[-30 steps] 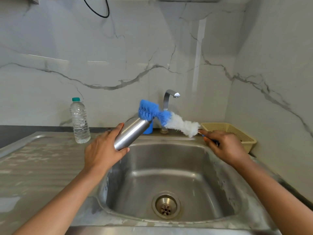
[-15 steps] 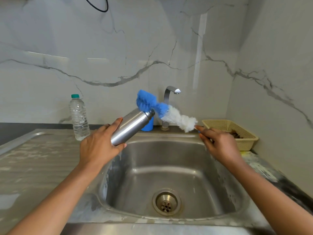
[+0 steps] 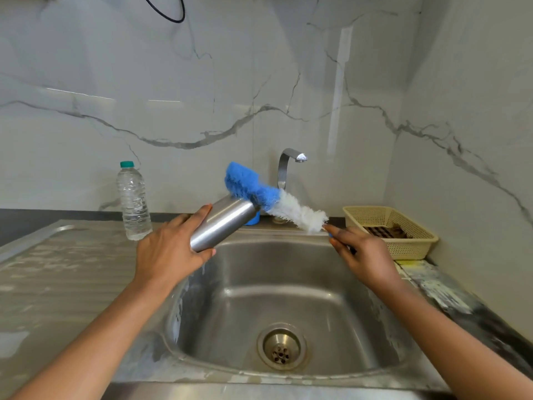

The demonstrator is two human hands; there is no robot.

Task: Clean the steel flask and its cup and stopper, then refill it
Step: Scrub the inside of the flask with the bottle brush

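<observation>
My left hand [image 3: 167,252] grips the steel flask [image 3: 222,222] near its base and holds it tilted over the sink's left rim, with its mouth pointing up and to the right. My right hand [image 3: 360,252] holds the handle of a bottle brush [image 3: 274,199] with blue and white bristles. The blue bristle end lies just above and beside the flask's mouth, outside it. A small blue object [image 3: 253,219], perhaps the cup, stands behind the flask by the tap and is mostly hidden. No stopper shows.
A steel sink [image 3: 331,301] with a drain [image 3: 281,349] lies below my hands, its tap [image 3: 288,166] at the back. A clear plastic water bottle [image 3: 133,202] stands on the left drainboard. A beige basket [image 3: 403,235] sits at the right by the wall.
Both hands have risen slightly. The brush's blue end has moved from in front of the flask's mouth to above and beside it.
</observation>
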